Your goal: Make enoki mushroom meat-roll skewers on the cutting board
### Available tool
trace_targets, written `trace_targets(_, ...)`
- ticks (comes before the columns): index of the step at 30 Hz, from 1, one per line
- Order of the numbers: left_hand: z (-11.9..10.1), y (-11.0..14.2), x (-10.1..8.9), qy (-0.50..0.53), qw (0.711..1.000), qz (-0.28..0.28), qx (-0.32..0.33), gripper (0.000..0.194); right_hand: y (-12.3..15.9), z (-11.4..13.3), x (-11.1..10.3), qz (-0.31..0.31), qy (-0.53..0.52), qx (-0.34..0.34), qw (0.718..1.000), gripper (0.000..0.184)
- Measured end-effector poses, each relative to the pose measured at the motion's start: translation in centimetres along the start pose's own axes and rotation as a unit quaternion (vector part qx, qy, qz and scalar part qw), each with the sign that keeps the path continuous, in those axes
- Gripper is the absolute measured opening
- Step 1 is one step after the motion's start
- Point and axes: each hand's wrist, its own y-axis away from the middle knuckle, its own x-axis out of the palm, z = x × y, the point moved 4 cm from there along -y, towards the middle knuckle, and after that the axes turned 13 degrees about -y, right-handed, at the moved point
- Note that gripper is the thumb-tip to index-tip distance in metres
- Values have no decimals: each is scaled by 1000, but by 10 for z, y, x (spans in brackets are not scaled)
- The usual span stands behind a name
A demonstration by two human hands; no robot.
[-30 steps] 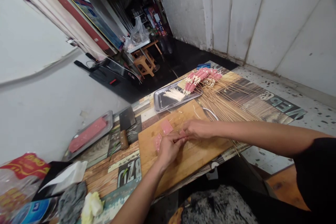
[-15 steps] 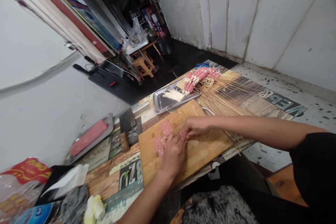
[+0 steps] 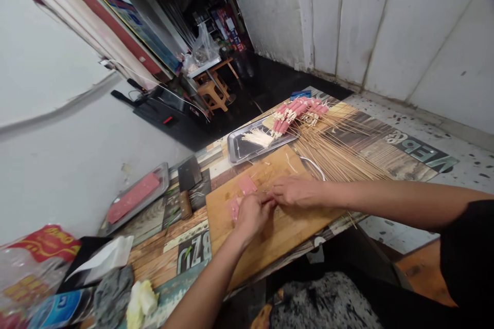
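Note:
My left hand (image 3: 252, 214) and my right hand (image 3: 295, 191) meet over the wooden cutting board (image 3: 304, 229). Their fingertips are pinched together on a small pink meat slice, mostly hidden by the fingers. Just beyond my left hand lies a flat pink meat slice (image 3: 247, 184); another pink piece (image 3: 234, 209) is partly covered by that hand. Thin pale strands lie on the board's far part. Behind the board, a clear tray (image 3: 236, 150) holds a bunch of enoki mushrooms (image 3: 258, 137). Pink meat rolls on sticks (image 3: 291, 114) are piled at the tray's right end.
Many bamboo skewers (image 3: 339, 157) spread over the table right of the board. On the left are a cleaver (image 3: 189, 174) and a tray holding a meat slab (image 3: 133, 198). Nearer lie a grey cloth (image 3: 113, 295), pale yellow leaves (image 3: 142, 302), a bottle (image 3: 62, 308) and plastic packaging (image 3: 34, 267).
My right hand has turned flatter, its fingers now beside my left fingertips. The left hand has shifted slightly up the board. The pink piece between them is now more hidden.

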Motion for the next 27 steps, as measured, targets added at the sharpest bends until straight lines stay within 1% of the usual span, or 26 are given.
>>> trace_targets(2, 2, 0, 0, 39, 999, 7, -23, 19, -4, -3, -2, 9, -30, -5, 999, 19)
trace_targets(3, 2, 1, 0, 50, 998, 1, -34, 19, -6, -4, -4, 8, -53, -3, 999, 20)
trace_targets(4, 2, 3, 0, 48, 998, -12, -41, 18, -8, -6, -6, 6, -77, 2, 997, 21)
trace_targets(6, 0, 9, 0, -6, 997, -65, -37, 14, -13, -9, -8, 8, -123, 19, 992, 25)
trace_targets(7, -2, 12, -1, -49, 993, -105, -21, 13, -14, -10, -8, 11, -142, 29, 989, 26)
trace_targets(9, -8, 19, 1, -132, 973, -183, 37, 13, -17, -13, -7, 19, -172, 43, 984, 25)
trace_targets(10, -10, 22, 4, -161, 962, -210, 69, 14, -18, -14, -7, 22, -181, 46, 982, 25)
trace_targets(12, -12, 25, 11, -199, 945, -231, 117, 18, -18, -17, -7, 27, -189, 49, 980, 24)
trace_targets(14, -11, 24, 16, -224, 939, -227, 130, 23, -16, -20, -9, 35, -192, 57, 979, 23)
trace_targets(17, -10, 20, 15, -225, 943, -212, 121, 25, -10, -21, -11, 34, -194, 65, 978, 19)
trace_targets(19, -12, 17, 11, -208, 952, -195, 112, 25, -5, -17, -12, 8, -165, 62, 984, 20)
trace_targets(21, -13, 14, 7, -193, 960, -178, 100, 25, 1, -10, -14, -34, -103, 55, 993, 23)
trace_targets(23, -13, 11, 5, -178, 967, -163, 86, 25, 6, -4, -14, -70, -47, 53, 995, 25)
trace_targets(25, -11, 9, 5, -159, 973, -149, 74, 23, 8, -1, -13, -78, -24, 45, 996, 26)
trace_targets(27, -8, 8, 6, -141, 978, -138, 67, 24, 6, -2, -11, -65, -23, 32, 997, 26)
